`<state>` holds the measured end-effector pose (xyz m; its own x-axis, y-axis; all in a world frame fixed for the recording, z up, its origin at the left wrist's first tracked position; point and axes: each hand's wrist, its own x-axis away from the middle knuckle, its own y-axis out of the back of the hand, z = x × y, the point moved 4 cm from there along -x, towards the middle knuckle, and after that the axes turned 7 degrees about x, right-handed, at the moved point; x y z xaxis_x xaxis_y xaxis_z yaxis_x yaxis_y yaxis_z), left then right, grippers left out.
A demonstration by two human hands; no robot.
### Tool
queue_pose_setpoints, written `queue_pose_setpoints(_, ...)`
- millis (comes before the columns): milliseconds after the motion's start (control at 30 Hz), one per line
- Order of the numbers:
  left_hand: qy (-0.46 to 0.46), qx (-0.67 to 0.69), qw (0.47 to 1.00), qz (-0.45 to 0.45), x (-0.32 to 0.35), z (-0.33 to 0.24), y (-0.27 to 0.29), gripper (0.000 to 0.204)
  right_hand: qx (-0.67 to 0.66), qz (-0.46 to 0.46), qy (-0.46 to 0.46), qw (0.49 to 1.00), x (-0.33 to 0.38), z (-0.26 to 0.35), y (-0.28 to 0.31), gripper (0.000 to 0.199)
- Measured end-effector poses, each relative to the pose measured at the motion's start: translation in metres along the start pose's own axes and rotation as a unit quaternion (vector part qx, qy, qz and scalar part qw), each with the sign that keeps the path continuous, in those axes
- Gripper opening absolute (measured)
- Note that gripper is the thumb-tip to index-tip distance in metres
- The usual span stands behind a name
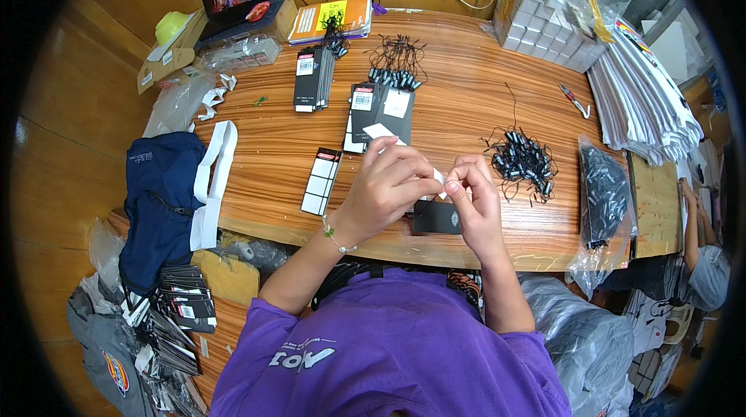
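Purple-sleeved forearms meet mid-bench: left hand (386, 184) and right hand (472, 198) fingers pinch small white paper tag (439, 177), black card tag (437, 217) just below fingertips. Probably threading cord; next needs cord from black pile (522, 162) right of fingers.

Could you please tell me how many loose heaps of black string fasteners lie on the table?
2: one heap near the far edge, centre; another heap right of the right hand. More fill a clear bag.

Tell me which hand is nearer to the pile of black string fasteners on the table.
Right. The right hand is just left of the pile of black string fasteners; the left hand is farther left, beyond it.
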<state>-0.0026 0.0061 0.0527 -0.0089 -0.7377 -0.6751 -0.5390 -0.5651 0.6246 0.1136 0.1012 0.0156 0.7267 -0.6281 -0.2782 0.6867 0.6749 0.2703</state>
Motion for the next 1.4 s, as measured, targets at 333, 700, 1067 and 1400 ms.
queue_pose_setpoints(333, -0.042, -0.055, 0.997, -0.026, 0.006, -0.011, 0.0, 0.011, -0.115, -0.046, -0.011, 0.992, 0.006, 0.006, -0.005, 0.011)
queue_pose_setpoints(700, -0.073, -0.068, 0.993, -0.061, 0.011, -0.008, 0.002, 0.011, -0.036, 0.033, 0.018, 0.999, 0.001, 0.018, 0.009, 0.006)
queue_pose_setpoints(1067, -0.074, -0.067, 0.993, -0.055, 0.01, -0.009, 0.0, 0.012, -0.017, 0.017, 0.02, 1.0, 0.001, 0.015, 0.002, 0.009)
queue_pose_setpoints(1400, -0.095, -0.077, 0.992, -0.034, 0.013, -0.01, -0.001, 0.011, -0.116, 0.069, -0.067, 0.989, 0.004, 0.004, -0.005, 0.012)
